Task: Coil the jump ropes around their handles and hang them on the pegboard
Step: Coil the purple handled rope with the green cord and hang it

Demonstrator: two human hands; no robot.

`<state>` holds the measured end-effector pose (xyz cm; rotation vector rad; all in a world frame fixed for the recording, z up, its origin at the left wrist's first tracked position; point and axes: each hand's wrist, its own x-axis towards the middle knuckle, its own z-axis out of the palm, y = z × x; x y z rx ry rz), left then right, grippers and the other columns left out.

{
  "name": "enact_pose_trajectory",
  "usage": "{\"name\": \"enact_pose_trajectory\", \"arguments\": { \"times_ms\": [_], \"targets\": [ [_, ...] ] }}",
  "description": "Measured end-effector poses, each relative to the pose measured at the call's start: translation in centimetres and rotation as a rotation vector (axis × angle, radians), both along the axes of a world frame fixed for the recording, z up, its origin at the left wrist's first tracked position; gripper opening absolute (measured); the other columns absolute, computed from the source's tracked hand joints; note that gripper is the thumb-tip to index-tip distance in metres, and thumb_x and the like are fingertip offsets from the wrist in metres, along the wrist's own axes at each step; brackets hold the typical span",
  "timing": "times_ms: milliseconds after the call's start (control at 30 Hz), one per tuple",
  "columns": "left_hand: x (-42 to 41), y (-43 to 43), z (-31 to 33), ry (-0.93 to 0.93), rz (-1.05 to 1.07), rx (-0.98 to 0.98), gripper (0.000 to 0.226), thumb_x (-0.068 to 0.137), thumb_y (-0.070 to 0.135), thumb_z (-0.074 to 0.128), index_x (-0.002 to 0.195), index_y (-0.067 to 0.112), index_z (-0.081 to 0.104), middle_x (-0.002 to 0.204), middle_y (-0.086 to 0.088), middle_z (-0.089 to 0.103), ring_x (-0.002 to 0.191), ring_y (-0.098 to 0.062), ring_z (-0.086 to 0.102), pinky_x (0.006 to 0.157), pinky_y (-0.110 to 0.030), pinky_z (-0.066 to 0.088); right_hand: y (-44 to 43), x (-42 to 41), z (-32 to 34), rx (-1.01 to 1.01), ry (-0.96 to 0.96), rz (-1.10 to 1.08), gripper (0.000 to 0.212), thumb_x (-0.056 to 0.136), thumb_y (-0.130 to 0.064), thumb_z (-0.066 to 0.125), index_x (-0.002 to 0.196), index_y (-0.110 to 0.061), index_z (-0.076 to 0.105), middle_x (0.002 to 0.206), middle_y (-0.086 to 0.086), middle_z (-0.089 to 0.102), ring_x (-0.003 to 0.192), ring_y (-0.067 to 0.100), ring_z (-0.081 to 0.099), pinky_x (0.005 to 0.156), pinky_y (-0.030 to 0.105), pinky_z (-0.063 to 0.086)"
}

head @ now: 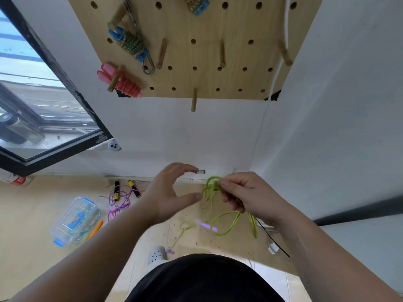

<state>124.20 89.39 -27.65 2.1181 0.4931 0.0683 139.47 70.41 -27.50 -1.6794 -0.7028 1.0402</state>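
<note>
My right hand pinches the green rope tight so the loops stay put. My left hand is open beside it, ready to wrap more.

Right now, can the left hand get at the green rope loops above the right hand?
Probably yes. The left hand is open beside the green rope pinched in the right hand, and nothing lies between them.

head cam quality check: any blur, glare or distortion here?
Head view: motion blur on the left hand and on the dangling end of the green rope, with a purple smear beside it; the right hand, gripping the coil, is sharper. Wide-angle bending tilts the pegboard and window frame. Light is soft and even, with bright daylight through the window and no hard shadows.
</note>
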Motion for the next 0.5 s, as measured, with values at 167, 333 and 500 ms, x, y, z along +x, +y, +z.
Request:
{"name": "enact_pose_trajectory", "arguments": {
  "times_ms": [167,333,500],
  "targets": [
    [0.7,-3.5,0.3,-0.051,0.084,-0.284,0.029,0.080,0.033,0.077,0.104,0.042,0.064,0.098,0.005,0.071,0.084,-0.022,0.071,0.087,-0.054,0.056,0.5,-0.9,-0.1,0.037,-0.067,0.001,0.032,0.106,-0.021,0.051,0.081,-0.008,0.066,0.072,0.008,0.064,0.057,0.021,0.056,0.052,0.029,0.042],
    [0.8,-4.2,-0.6,-0.044,0.178,-0.285,0.036,0.075,0.039,0.079,0.104,0.042,0.059,0.077,-0.013,0.058,0.064,-0.023,0.054,0.063,-0.046,0.046,0.6,-1.0,-0.1,0.077,-0.085,-0.235,0.033,0.107,-0.018,0.047,0.078,-0.012,0.062,0.080,0.006,0.069,0.070,0.023,0.062,0.063,0.035,0.051],
    [0.6,-2.7,-0.6,0.041,0.183,-0.110,0.029,0.078,0.035,0.085,0.095,0.031,0.062,0.053,0.013,0.040,0.052,-0.009,0.037,0.058,-0.028,0.035,0.3,-0.5,0.3,0.193,0.210,-0.472,0.038,0.107,-0.013,0.043,0.072,-0.008,0.059,0.070,0.011,0.060,0.064,0.029,0.059,0.075,0.041,0.054]
  ]
}}
